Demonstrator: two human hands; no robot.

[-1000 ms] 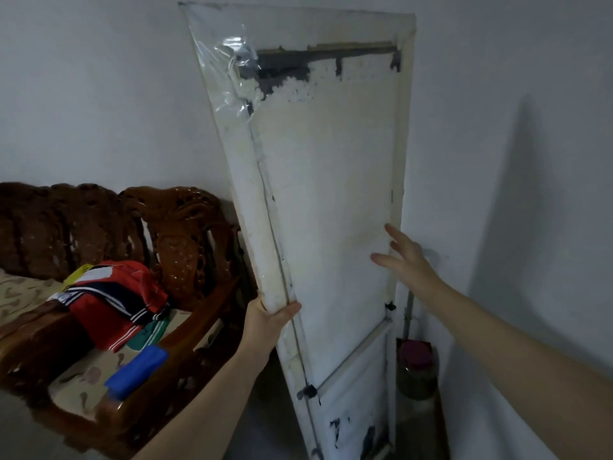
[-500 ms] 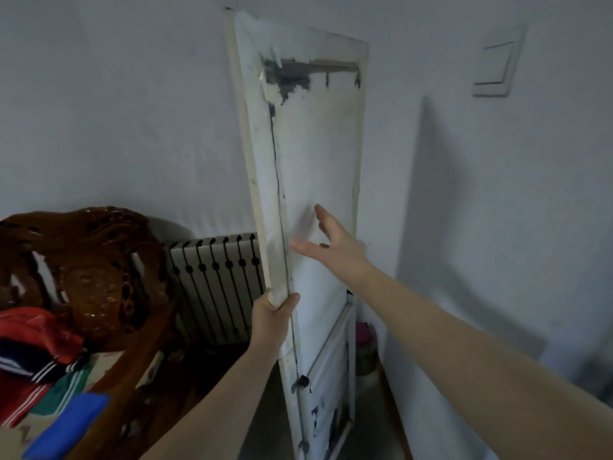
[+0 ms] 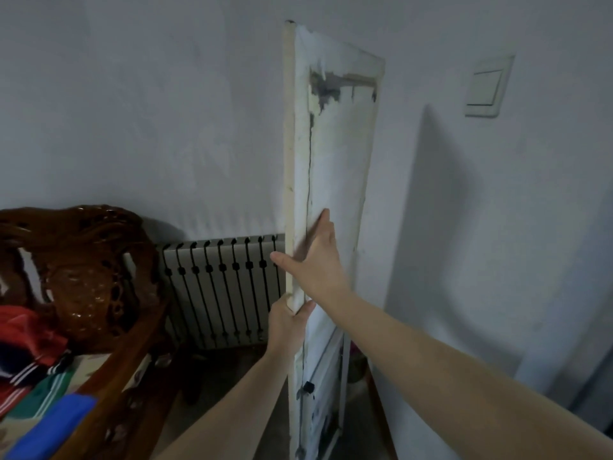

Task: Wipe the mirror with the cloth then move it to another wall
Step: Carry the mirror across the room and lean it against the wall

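I am swinging the tall mirror (image 3: 335, 180) round on its foot, and it is now showing me almost pure edge: a second ago its worn white back was facing me broadly, with the carved wooden sofa (image 3: 86, 277) filling the space behind it, and now the panel is standing nearly side-on in the corner, upright, with the ribbed radiator (image 3: 222, 287) coming into view on its left. The light switch (image 3: 486, 84) on the right-hand wall is showing too, which it was not at the start of the turn.

My left hand (image 3: 288, 322) is closed round the near edge of the frame at about waist height, thumb on the back, fingers wrapped out of sight on the glass side. My right hand (image 3: 315, 263) has come across from the far edge to the near one and is lying open and flat on the backing, fingers spread, steadying rather than gripping.

I am holding no cloth in either hand, so I am judging the wiping done and the move under way. The glass is turning away from me toward the radiator wall; next I am expecting to walk or pivot it toward the right-hand wall, minding the low objects by its foot, which I cannot make out clearly.
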